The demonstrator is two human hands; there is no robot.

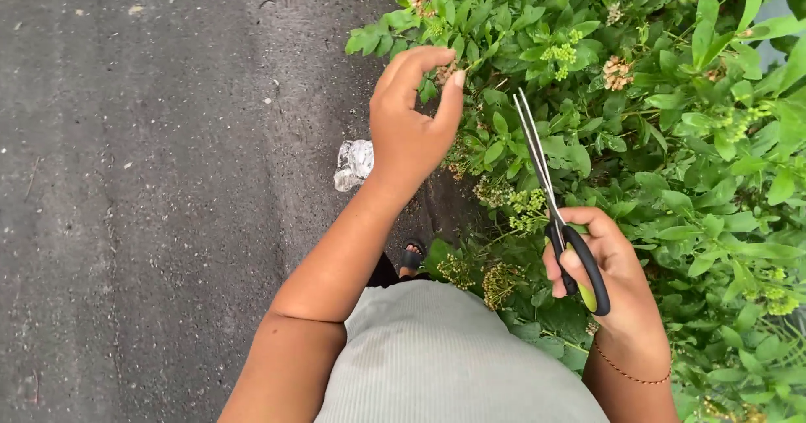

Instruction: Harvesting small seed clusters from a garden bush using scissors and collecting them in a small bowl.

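My left hand (411,121) pinches a small dried brownish flower cluster (443,72) at the edge of a green shrub (672,138), thumb and forefinger closed on it. My right hand (600,268) holds a pair of scissors (554,205) with black and yellow-green handles. The long silver blades are nearly together and point up into the leaves, a little to the right of my left hand. A thin bracelet circles my right wrist.
Dark asphalt pavement (151,196) fills the left half. A crumpled clear plastic piece (353,163) lies on it beside the shrub. My foot in a black sandal (411,255) shows below. Dense leaves and pale flower clusters fill the right side.
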